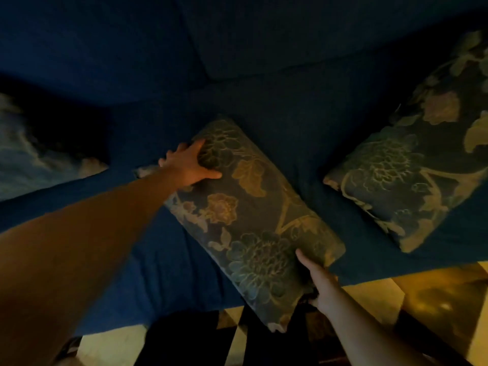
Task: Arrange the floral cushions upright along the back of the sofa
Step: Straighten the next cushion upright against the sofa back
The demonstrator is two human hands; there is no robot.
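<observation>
A dark floral cushion (pixel 250 207) lies tilted on the blue sofa seat (pixel 303 122), its near corner hanging past the seat's front edge. My left hand (pixel 190 165) grips its far left edge, thumb on top. My right hand (pixel 320 283) holds its near right edge from below, thumb on the fabric. A second floral cushion (pixel 412 159) lies flat on the seat to the right. A third one (pixel 31 149) rests at the far left, partly out of view. The sofa's back cushions (pixel 264 35) stand bare behind them.
The room is dim. A yellow and dark checkered floor (pixel 369 299) shows below the sofa's front edge. My dark trouser legs (pixel 184 339) stand close against the seat front.
</observation>
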